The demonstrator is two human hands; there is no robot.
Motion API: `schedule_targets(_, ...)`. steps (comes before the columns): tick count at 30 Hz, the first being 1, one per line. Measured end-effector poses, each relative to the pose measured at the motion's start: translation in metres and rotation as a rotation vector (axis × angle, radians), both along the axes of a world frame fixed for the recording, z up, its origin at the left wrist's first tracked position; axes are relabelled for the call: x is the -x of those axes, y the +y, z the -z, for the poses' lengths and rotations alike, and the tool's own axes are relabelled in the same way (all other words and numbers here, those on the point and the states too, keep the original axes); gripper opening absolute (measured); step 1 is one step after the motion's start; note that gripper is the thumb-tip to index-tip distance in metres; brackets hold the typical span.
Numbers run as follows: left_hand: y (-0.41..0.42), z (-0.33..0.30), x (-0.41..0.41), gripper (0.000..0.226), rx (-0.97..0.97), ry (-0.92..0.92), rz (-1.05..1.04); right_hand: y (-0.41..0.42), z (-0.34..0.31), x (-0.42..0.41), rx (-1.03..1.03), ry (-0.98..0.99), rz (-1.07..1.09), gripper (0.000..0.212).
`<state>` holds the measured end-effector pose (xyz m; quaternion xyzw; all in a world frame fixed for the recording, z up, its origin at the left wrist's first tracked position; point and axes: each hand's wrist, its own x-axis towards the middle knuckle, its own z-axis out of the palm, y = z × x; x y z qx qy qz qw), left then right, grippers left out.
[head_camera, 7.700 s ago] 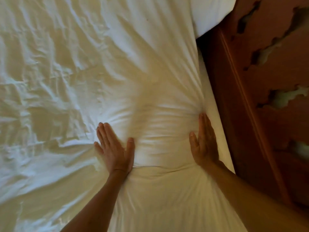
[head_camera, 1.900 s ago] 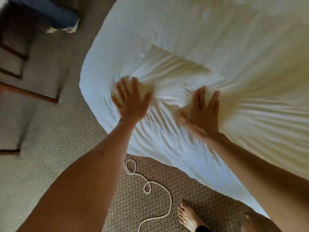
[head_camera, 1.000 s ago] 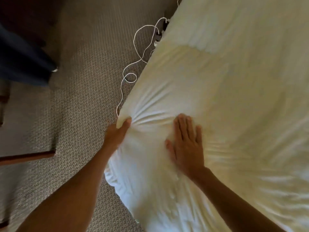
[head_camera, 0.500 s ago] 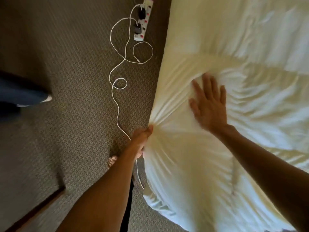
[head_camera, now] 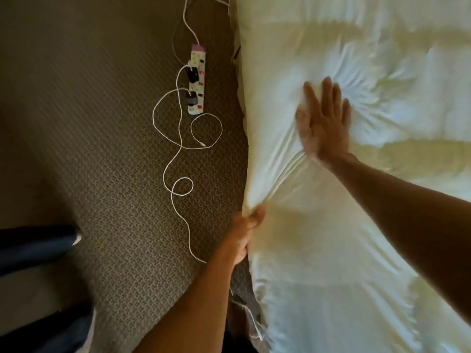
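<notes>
A white bed sheet (head_camera: 382, 225) covers the mattress that fills the right half of the view. My left hand (head_camera: 244, 233) grips a bunched fold of the sheet at the bed's left edge, thumb on top, and creases fan out from the grip. My right hand (head_camera: 323, 121) lies flat on the sheet farther up the bed, fingers straight and spread, with wrinkles radiating around it.
Brown patterned carpet (head_camera: 89, 110) lies left of the bed. A white power strip (head_camera: 196, 80) with plugs sits on it, and a white cable (head_camera: 178, 159) loops toward my left arm. Dark blue fabric (head_camera: 33, 245) shows at the lower left.
My right hand has slid farther up the bed across the sheet. My left hand keeps its grip on the sheet's edge, and the view has shifted along the bed's side.
</notes>
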<state>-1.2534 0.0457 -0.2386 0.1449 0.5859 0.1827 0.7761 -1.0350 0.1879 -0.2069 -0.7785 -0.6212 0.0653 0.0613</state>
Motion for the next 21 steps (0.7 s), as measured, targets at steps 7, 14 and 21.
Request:
schedule_targets(7, 0.191, -0.04, -0.024, 0.058, -0.246, -0.234, 0.059, 0.089, 0.013, -0.031, -0.01, -0.03, -0.062, 0.06)
schedule_targets(14, 0.292, -0.012, -0.051, 0.011, -0.203, 0.076, -0.072, 0.201, 0.005, -0.053, -0.047, -0.068, -0.155, 0.057)
schedule_targets(21, 0.399, -0.032, -0.041, 0.045, -0.198, -0.226, 0.064, 0.322, -0.006, -0.028, -0.025, -0.046, -0.112, 0.057)
